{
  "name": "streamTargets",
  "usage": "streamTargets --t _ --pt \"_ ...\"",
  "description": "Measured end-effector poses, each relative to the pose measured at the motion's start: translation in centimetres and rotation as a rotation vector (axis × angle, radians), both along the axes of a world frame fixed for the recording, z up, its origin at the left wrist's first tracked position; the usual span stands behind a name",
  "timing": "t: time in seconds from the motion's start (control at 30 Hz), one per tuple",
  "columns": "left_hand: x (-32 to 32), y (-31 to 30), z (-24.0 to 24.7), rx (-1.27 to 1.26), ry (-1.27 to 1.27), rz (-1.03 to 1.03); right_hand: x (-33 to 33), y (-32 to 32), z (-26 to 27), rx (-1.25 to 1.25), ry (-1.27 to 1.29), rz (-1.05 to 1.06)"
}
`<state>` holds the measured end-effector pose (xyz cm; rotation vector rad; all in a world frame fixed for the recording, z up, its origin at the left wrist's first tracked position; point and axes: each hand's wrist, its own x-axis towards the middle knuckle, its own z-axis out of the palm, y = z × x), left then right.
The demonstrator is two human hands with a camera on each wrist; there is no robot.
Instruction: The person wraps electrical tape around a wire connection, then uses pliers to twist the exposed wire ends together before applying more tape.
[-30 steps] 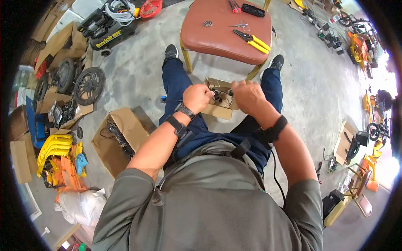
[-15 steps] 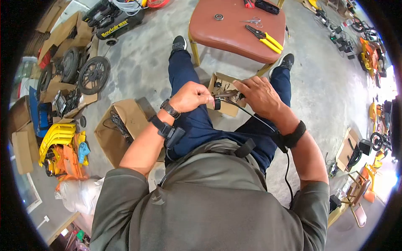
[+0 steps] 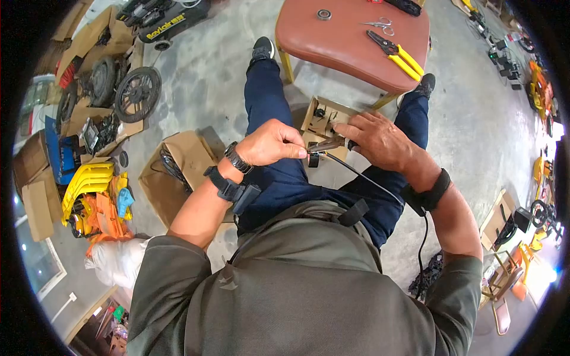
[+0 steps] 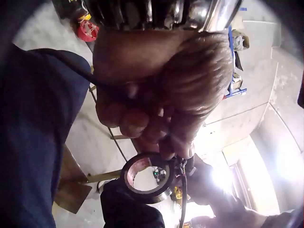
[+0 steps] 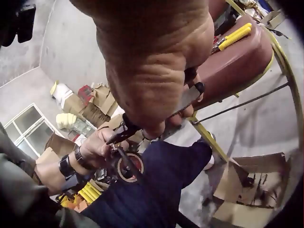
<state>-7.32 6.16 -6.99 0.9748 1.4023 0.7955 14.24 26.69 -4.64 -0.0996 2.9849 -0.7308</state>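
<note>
My left hand (image 3: 270, 144) pinches the end of a thin black cable (image 3: 362, 175) between thumb and fingers. Right at these fingertips hangs a roll of black tape (image 4: 148, 179), its round hole plain in the left wrist view. My right hand (image 3: 380, 141) grips a pair of pliers (image 3: 326, 145), whose dark jaws (image 5: 124, 130) point at the cable end beside the left fingers. A metal pliers handle (image 5: 189, 98) shows under the right palm in the right wrist view. From the pinched end the cable runs off toward the right forearm.
Below the hands, a small cardboard box (image 3: 307, 121) holds small dark parts. Ahead stands a brown-seated chair (image 3: 350, 50) with yellow-handled wire strippers (image 3: 395, 54), scissors (image 3: 380, 25) and a bearing (image 3: 323, 14). A larger cardboard box (image 3: 151, 193) with cables is at left.
Both hands were over the small box; they came back toward the body. The pliers came into sight in the right hand and their jaws moved to the cable end. The head view shifted.
</note>
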Motion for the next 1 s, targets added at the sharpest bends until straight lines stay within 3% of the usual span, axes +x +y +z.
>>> streamTargets --t 0.13,0.43,0.73,0.83,0.93,1.0 --pt "0.0 0.1 -0.1 -0.011 -0.01 0.024 -0.1 0.3 0.0 -0.082 -0.059 -0.015" --pt "1.0 0.2 -1.2 0.012 -0.03 0.167 0.9 -1.4 1.5 0.061 -0.109 -0.162" --pt "3.8 0.7 -2.2 0.113 0.316 0.272 0.3 -3.5 3.3 0.331 -0.292 -0.263" --pt "4.8 1.0 -3.5 0.18 0.503 0.316 -0.2 -4.3 2.6 0.414 -0.311 -0.29" --pt "6.3 1.7 -4.1 0.247 0.864 0.316 -1.5 -5.6 1.9 0.494 -0.345 -0.288" --pt "7.0 1.7 -4.5 0.195 0.921 0.34 -2.1 -6.6 1.2 0.516 -0.35 -0.341"
